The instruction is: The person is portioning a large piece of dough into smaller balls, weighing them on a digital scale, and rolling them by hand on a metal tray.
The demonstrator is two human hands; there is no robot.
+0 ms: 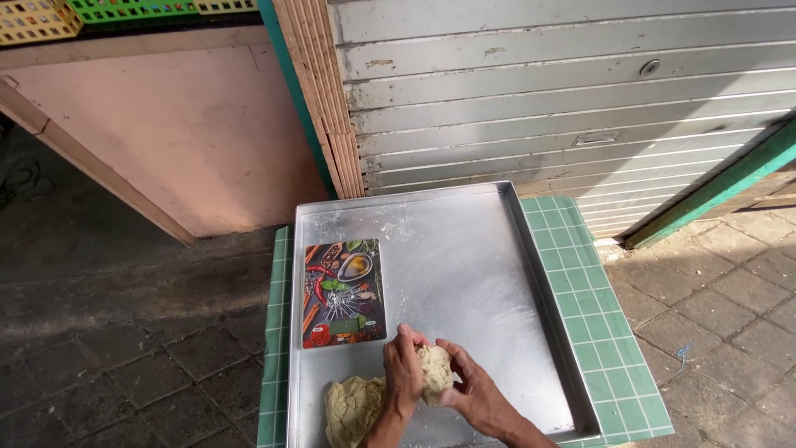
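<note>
Left hand (404, 371): curled around the dough ball (434, 371)
Right hand (474, 390): cups the ball too
Tray (464, 249): dough lump (352, 406) near left

The big metal tray (464, 249) has lots of bare room at the back and on the right side. On the left, a flat kitchen scale (343, 292) with food pictures lies in the way, and a lump of dough (352, 408) sits near the front. The tray's raised rim blocks sliding out sideways.
</note>
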